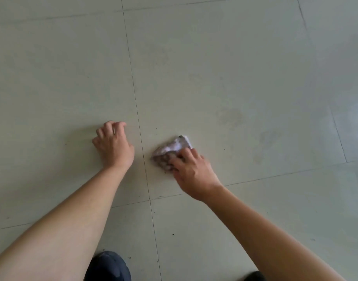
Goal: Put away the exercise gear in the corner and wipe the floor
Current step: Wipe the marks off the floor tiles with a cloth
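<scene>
A crumpled, dirty whitish cloth lies on the pale tiled floor, just right of a tile seam. My right hand presses down on its near side, fingers gripping the cloth. My left hand rests on the floor left of the seam, fingers curled under, holding nothing. No exercise gear is in view.
Faint smudges mark the tile beyond and to the right of the cloth. Small dark specks dot the floor near the seams. A dark shoe shows at the bottom edge, between my forearms.
</scene>
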